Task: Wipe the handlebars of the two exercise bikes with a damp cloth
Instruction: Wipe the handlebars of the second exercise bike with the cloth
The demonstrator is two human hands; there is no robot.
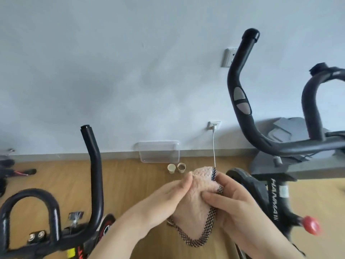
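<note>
Both hands, left hand (175,193) and right hand (233,200), each grip pinching the pink cloth (199,200) between the bikes, should fold it into a firm pad before wrapping the right bike's handlebar (242,101).

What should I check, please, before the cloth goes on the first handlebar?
1. Cloth held in both hands, left hand and right hand: ok.
2. Cloth damp: cannot tell.
3. Cloth touching a handlebar: not ok, it is held between the bikes.
4. Right bike handlebar free of things hanging on it: ok.
5. Left bike handlebar free too: ok.
6. Paper cups on the floor, away from the bikes: ok.
</note>
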